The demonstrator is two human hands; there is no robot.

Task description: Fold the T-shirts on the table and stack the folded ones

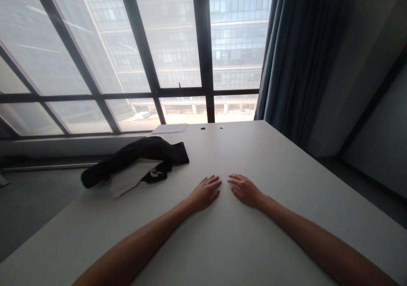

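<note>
Both my hands lie palm down on a white table (203, 243), a small gap between their fingertips. My left hand (205, 193) is open, its fingers stretched out and nothing in them. My right hand (244, 190) also rests flat and open, holding nothing. To the left of my left hand lies a bunched black and white garment (143, 152) with a small yellow and white mark on it. Its folds hide what kind of garment it is. It does not touch either hand.
Papers (170, 128) lie at the table's far left corner, beside a dark round hole (202, 128) and a small pale-and-dark spot. Large framed windows (168, 40) stand behind the table. A blue curtain (286, 65) hangs at the right, beyond the table's right edge.
</note>
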